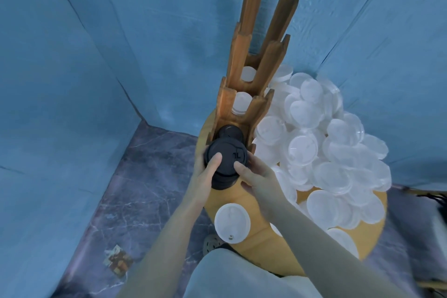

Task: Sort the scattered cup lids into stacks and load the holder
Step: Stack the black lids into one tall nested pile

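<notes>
A stack of black lids (pixel 227 159) is held between both hands just in front of the wooden holder (pixel 254 75). My left hand (pixel 205 174) grips its left side, thumb on the top lid. My right hand (pixel 256 174) grips its right side. More black lids (pixel 229 132) sit in the holder's nearest slot. White lids (pixel 242 101) fill the second slot, and further white lids (pixel 248 74) lie in the third. A big heap of white and clear lids (pixel 326 147) covers the right of the round yellow table (pixel 256 237).
A single white lid (pixel 232 222) lies near the table's front edge. Blue fabric walls close in on all sides. A small printed card (pixel 118 261) lies on the grey marbled floor at the left. My knee fills the bottom centre.
</notes>
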The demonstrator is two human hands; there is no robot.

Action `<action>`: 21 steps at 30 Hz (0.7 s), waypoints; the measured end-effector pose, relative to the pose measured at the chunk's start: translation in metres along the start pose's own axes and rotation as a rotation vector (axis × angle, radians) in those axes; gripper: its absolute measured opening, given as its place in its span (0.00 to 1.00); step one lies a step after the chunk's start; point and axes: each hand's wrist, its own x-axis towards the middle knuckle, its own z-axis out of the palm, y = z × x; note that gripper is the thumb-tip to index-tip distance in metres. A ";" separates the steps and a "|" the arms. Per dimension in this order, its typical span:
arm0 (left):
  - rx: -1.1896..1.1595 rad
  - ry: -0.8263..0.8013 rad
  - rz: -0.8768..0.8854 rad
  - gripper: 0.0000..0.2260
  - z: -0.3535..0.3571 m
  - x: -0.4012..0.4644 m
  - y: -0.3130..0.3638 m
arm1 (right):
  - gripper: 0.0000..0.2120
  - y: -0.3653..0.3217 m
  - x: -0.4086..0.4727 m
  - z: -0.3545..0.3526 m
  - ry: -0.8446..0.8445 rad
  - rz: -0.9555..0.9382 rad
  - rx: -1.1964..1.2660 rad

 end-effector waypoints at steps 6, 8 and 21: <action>-0.063 0.007 -0.006 0.34 -0.005 0.004 -0.005 | 0.14 -0.005 0.004 0.001 0.089 0.093 0.071; -0.048 0.006 -0.004 0.38 -0.003 0.002 -0.007 | 0.16 -0.001 0.006 0.001 0.130 0.098 0.048; -0.087 0.030 0.001 0.30 -0.002 -0.004 0.002 | 0.04 -0.007 -0.002 -0.003 0.064 0.096 0.026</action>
